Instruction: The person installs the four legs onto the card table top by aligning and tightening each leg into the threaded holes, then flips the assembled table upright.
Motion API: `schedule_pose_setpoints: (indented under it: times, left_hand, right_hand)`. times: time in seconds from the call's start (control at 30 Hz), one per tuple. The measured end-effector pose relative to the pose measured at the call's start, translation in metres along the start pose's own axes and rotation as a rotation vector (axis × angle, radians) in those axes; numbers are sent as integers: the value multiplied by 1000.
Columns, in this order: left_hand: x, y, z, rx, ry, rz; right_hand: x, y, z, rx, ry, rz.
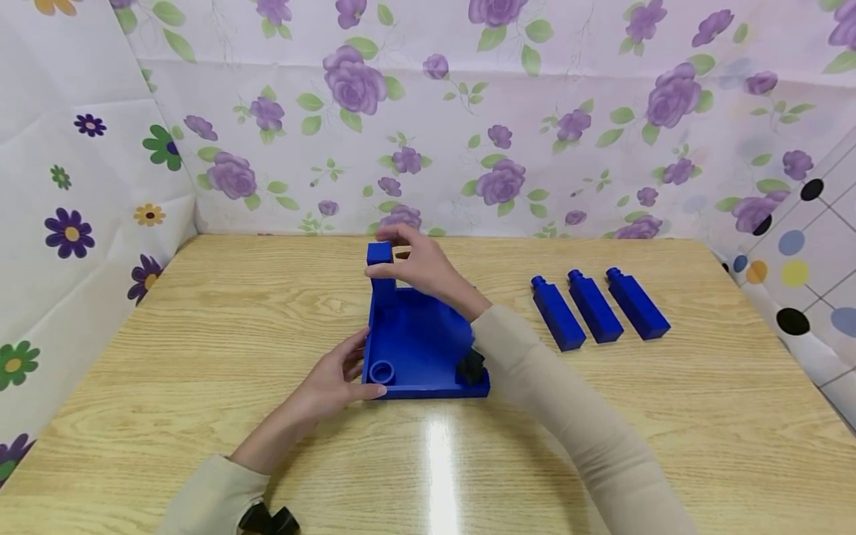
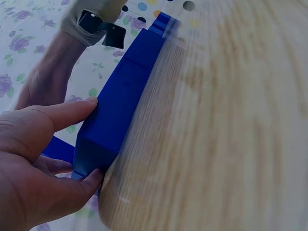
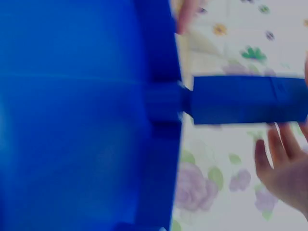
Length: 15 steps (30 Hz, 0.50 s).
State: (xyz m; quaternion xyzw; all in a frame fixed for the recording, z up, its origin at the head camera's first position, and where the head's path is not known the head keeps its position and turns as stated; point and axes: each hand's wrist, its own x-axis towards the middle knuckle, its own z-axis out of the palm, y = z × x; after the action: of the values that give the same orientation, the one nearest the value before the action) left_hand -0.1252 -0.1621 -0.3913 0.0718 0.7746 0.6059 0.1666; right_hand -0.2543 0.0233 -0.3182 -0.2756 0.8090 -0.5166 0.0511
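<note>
A shallow blue square tray (image 1: 424, 342) with raised edges lies on the table. At its far left corner, a square blue leg (image 1: 380, 253) stands upright; in the right wrist view its narrow neck meets the corner socket (image 3: 164, 102). My right hand (image 1: 428, 264) grips the leg near its top, thumb in front and fingers behind. Around the tray's near left corner, my left hand (image 1: 331, 380) holds the edge, thumb on the front rim and fingers along the left side. A round ring socket (image 1: 382, 372) shows inside that corner.
Three more blue legs with threaded ends, a left one (image 1: 558, 313), a middle one (image 1: 595, 306) and a right one (image 1: 637, 305), lie side by side right of the tray. A flowered cloth (image 1: 495, 134) hangs behind the wooden table (image 1: 267, 297). My right sleeve covers part of the tray's right side.
</note>
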Motion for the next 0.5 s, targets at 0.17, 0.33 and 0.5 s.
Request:
schedule_pose_setpoints:
  times: [0.17,0.33,0.5]
  left_hand:
    - [0,0,0,5,2,1]
    - [-1,0,0,5,5,2]
    - [-1,0,1,2,7,-2]
  right_hand:
    - [7,5,-23,187,-244,-2]
    - [12,12,-33,323,-354,30]
    - [16,15,-34,376,-394,13]
